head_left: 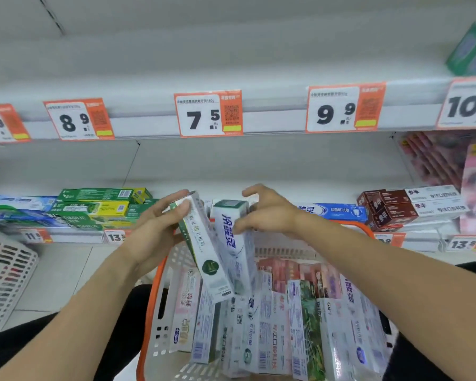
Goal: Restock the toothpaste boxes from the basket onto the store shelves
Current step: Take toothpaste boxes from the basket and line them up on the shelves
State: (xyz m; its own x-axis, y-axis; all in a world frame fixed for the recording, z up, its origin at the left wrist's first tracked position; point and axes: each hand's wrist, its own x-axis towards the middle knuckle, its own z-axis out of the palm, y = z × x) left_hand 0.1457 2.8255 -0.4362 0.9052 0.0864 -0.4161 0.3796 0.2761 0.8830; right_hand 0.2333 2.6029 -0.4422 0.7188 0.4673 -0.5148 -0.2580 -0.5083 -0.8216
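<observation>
Above an orange-rimmed white basket (160, 292) of toothpaste boxes (275, 325) — before white store shelves (259, 171) with orange price tags (208, 114) — the left hand (154, 229) grips a green-trimmed box (206, 251) while the right hand (267, 213) pinches a blue-lettered box (231, 232) beside it.

Two white toothpaste boxes (220, 248) tilted above the box-filled basket (160, 312)

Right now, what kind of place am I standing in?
Most likely a shop aisle for toothpaste. Orange price tags line the shelf edge, boxed toothpaste is stacked on the lower shelf, and a basket full of more boxes sits below your hands.
</observation>
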